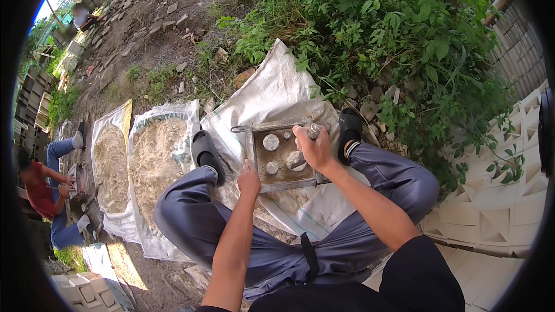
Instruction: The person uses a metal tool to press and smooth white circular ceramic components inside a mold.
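Between my feet lies a rectangular wooden mould frame (284,185) holding greyish-brown sandy material. Several pale round pieces, among them a larger disc (270,142) and a smaller disc (272,167), are set in it. My right hand (315,151) is closed around a tool with a grey cylindrical handle (314,132), above the frame's right side. Beneath that hand a pale round piece (295,160) shows, with a dark narrow edge across it; the tool's working end is partly hidden. My left hand (249,179) has its fingers curled against the frame's left side.
A white woven sack (260,89) is spread under the frame. Two sacks of sandy powder, one nearer (156,153) and one farther (111,159), lie left. A seated person (49,190) works beyond them. Pale moulded blocks (491,214) stand right; leafy plants (370,29) grow ahead.
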`<state>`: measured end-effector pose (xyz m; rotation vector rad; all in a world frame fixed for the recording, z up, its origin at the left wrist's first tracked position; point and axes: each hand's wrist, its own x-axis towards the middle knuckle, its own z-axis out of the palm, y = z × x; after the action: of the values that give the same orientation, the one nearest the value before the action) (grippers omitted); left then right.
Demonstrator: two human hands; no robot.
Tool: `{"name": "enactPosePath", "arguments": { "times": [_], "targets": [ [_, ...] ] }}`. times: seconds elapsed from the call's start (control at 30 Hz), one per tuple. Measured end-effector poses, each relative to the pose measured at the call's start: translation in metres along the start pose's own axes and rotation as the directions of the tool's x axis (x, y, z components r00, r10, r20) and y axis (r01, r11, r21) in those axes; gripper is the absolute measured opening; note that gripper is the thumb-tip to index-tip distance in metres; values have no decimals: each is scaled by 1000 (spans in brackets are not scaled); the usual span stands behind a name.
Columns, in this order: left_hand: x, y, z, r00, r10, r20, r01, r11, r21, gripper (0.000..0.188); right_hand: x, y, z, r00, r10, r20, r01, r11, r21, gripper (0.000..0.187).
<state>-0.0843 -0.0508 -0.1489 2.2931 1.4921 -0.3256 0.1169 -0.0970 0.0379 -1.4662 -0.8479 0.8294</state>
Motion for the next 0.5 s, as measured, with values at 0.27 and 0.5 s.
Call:
{"name": "enactPosePath", "arguments": {
  "times": [0.27,0.5],
  "targets": [
    [14,81,-14,877,407,-256,-459,868,-189,57,25,-74,-46,965,37,261,-85,981,174,43],
    [10,101,21,662,712,-235,-713,694,95,40,44,-62,-53,952,169,257,-126,976,-175,54]
  ]
}}
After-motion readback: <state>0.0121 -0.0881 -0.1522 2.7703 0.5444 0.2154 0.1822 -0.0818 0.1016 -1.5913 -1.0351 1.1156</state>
